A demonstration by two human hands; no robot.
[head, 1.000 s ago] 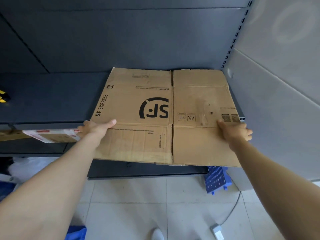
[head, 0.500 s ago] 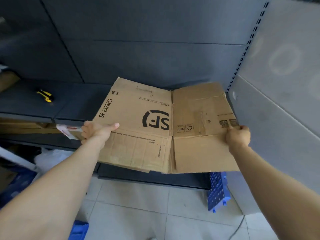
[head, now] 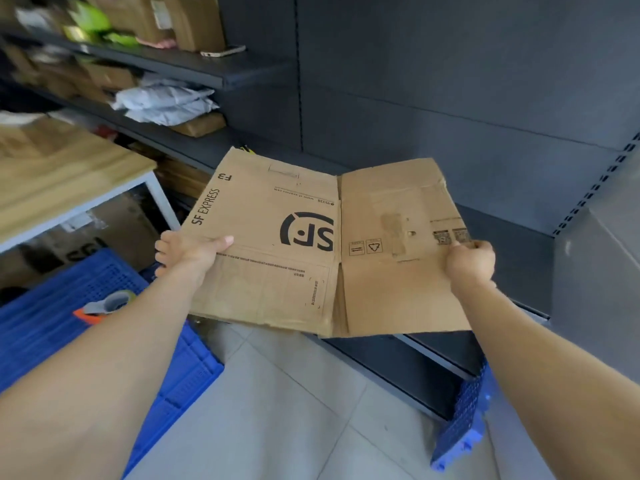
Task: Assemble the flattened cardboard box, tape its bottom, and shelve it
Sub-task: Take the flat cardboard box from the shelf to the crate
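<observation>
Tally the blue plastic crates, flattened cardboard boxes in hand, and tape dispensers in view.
Blue crates: 2 (blue crate at left, blue crate at lower right)
Flattened cardboard box: 1
Tape dispenser: 1
Total: 4

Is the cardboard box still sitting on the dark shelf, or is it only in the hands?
Apart. The head view shows the flattened box held up by the left hand and right hand, with floor visible beneath its near edge, clear of the shelf.

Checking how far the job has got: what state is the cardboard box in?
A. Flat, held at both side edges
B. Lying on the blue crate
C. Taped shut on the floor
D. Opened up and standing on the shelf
A: the box is flat, with the left hand and the right hand gripping its side edges.
</observation>
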